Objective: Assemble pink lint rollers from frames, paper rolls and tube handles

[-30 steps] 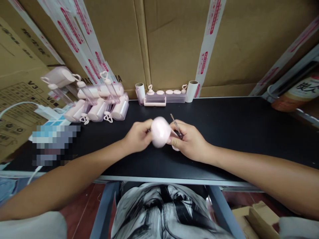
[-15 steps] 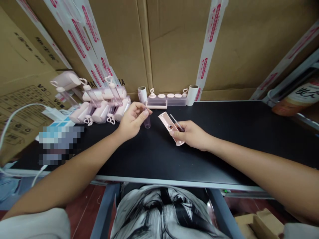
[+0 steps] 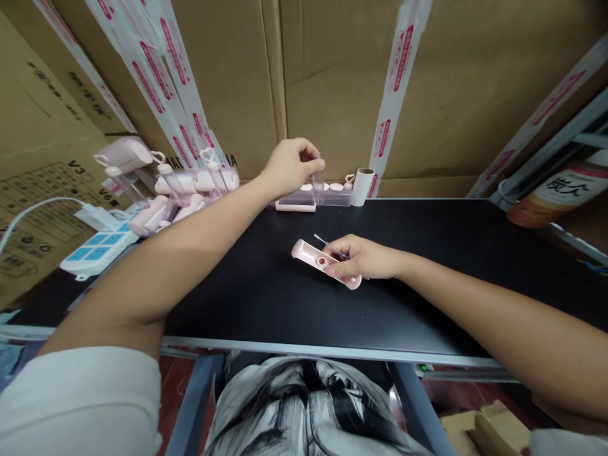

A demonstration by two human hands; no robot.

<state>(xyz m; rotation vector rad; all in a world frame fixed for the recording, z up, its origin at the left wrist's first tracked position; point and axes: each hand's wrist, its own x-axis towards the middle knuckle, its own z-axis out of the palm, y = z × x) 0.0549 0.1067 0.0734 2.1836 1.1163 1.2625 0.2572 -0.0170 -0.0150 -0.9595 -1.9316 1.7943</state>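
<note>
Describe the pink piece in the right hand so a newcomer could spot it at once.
Start from the black tabletop and find the right hand near its middle. The thumb lies across a long pink piece with rounded ends. Unlike the thin tool in the same grip, it is broad and shallow, with a round hole.

I see an elongated pale-pink plastic shell (image 3: 311,254) in the right hand (image 3: 361,256) over the flat black tabletop (image 3: 427,253); around it, translucent plastic tube (image 3: 318,191) in the left hand (image 3: 292,168) at 12 o'clock, before low translucent-pink plastic boxes (image 3: 338,197); white hollow cylinder (image 3: 362,189), 1; pale-pink plastic casing pile (image 3: 199,181), 10.
</note>
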